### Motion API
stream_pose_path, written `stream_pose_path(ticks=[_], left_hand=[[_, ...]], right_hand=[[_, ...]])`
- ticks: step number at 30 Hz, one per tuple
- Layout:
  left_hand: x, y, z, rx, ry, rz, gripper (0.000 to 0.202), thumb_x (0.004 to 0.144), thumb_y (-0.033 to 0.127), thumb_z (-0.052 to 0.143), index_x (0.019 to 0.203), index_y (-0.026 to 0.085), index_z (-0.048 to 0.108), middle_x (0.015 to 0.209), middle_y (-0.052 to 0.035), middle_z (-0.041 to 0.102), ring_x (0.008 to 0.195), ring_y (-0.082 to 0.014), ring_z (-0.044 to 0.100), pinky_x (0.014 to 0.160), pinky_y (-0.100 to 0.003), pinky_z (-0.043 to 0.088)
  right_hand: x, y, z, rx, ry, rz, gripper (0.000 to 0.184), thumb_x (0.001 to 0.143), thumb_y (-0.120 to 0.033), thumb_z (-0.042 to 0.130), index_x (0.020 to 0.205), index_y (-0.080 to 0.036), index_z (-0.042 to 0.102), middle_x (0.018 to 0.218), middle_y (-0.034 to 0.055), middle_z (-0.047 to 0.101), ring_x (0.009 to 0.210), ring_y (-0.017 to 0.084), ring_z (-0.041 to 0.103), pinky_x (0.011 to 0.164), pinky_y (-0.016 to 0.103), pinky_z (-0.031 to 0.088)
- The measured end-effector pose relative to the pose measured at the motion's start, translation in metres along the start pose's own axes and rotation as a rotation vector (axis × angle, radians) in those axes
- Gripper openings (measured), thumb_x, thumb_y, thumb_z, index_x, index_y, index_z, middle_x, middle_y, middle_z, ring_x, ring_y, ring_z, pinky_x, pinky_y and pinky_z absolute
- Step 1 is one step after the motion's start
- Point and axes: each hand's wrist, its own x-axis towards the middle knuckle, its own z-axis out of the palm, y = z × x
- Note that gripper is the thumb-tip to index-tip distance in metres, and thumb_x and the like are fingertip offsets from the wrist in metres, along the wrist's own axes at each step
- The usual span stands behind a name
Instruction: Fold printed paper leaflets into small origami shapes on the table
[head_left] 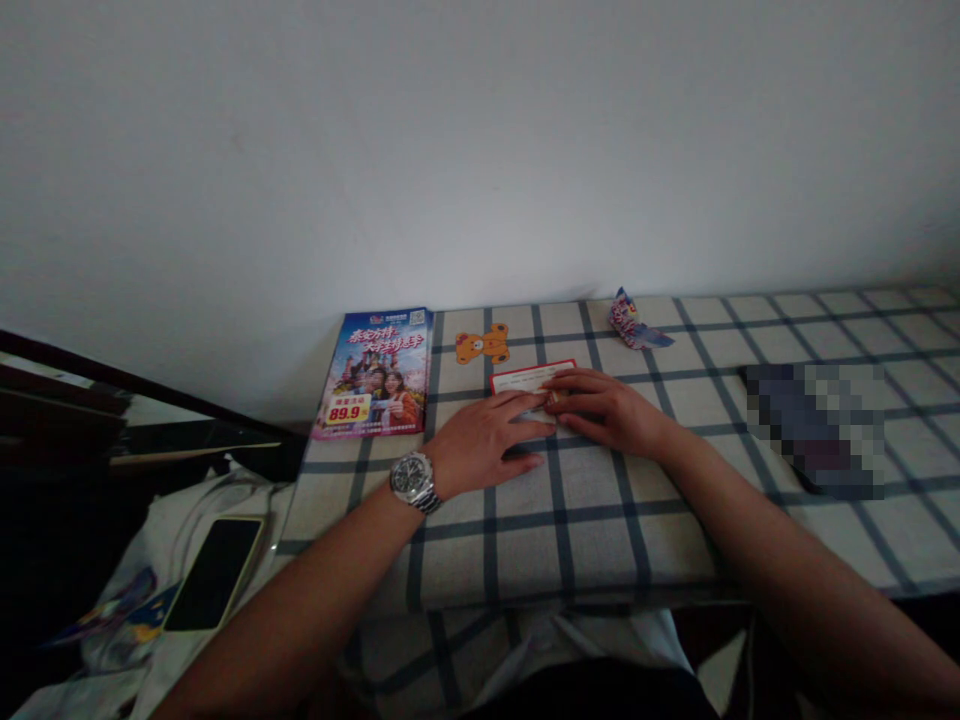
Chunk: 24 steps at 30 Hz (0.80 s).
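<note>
A small white paper slip with a red border lies flat on the checked tablecloth. My left hand, with a metal watch on its wrist, rests palm down on the slip's near edge, fingers stretched out. My right hand lies beside it, fingers pressed flat on the slip's right part. Both hands cover the lower half of the slip.
A colourful flyer lies at the table's left end, a bear-shaped sticker beside it. A crumpled folded paper sits near the wall. A dark blurred object lies at right. A phone rests on cloth at lower left.
</note>
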Motion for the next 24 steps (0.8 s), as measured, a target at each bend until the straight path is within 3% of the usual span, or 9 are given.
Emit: stream_pose_path(ticks=[24], left_hand=[[0.0, 0.001, -0.004, -0.033, -0.012, 0.005, 0.037, 0.102, 0.043, 0.063, 0.137, 0.03, 0.067, 0.158, -0.0088, 0.051, 0.146, -0.0297, 0.049, 0.118, -0.051, 0.049]], right_hand=[[0.003, -0.012, 0.01, -0.082, 0.117, 0.106, 0.013, 0.096, -0.026, 0.071, 0.108, -0.028, 0.076, 0.13, 0.0112, 0.067, 0.123, 0.03, 0.066, 0.103, 0.051, 0.059]])
